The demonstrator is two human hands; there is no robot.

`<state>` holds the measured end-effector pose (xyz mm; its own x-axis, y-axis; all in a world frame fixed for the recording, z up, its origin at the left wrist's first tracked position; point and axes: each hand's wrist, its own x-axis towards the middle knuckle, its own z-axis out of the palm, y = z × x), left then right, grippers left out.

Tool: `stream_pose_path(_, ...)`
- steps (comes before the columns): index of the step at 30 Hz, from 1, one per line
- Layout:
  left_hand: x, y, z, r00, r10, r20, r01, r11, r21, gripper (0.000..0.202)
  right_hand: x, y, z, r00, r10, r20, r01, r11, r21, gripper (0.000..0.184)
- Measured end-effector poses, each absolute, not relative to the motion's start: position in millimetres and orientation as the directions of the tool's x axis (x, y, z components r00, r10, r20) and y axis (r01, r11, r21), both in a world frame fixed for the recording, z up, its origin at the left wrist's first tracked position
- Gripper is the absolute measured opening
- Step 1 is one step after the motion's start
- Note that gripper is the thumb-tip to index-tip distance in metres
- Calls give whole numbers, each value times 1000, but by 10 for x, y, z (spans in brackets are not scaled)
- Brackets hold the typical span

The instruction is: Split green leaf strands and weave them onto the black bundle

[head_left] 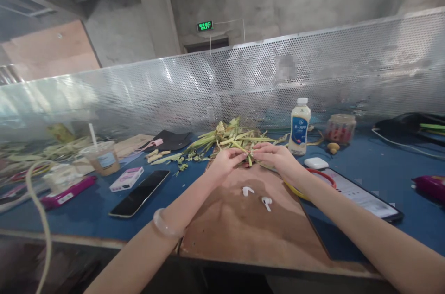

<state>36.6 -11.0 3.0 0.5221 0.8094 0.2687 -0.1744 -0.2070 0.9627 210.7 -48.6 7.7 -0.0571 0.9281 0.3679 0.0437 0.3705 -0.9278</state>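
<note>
My left hand (225, 160) and my right hand (271, 155) meet at the far end of a brown board (250, 224). Both pinch green leaf strips (249, 157) at the near edge of a pile of green and yellow leaf strips (229, 138). The fingers of each hand are curled round the strips. A pale bangle (167, 224) sits on my left wrist. Two white earbuds (257, 196) lie on the board just below my hands.
On the blue table (382, 159): a black phone (141, 193), pink box (127, 178), iced drink cup with straw (100, 155), white bottle (299, 127), earbud case (315, 162), tablet (361, 194), plastic jar (340, 128). A perforated metal screen (313, 76) stands behind.
</note>
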Motion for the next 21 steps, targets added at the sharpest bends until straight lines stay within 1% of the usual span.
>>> stream_pose_path(2,364,-113,28,529,809,258,-169,-197,966,28,2104,-482,73,-44,931,363,29,365,-931,18)
stream_pose_path(5,361,-124,29,557,782,278,-173,-218,960,26,2108,-467,68,-25,931,365,4,365,-931,16)
stream_pose_path(11,352,-139,40,570,762,306,-155,-265,952,31,2113,-445,63,-17,933,360,-32,359,-933,16)
stream_pose_path(14,350,-145,47,576,757,308,-147,-275,950,33,2114,-453,67,-31,936,350,-53,348,-936,16)
stream_pose_path(21,349,-150,52,552,766,330,-117,-320,940,31,2117,-477,85,-64,927,371,-90,365,-927,17)
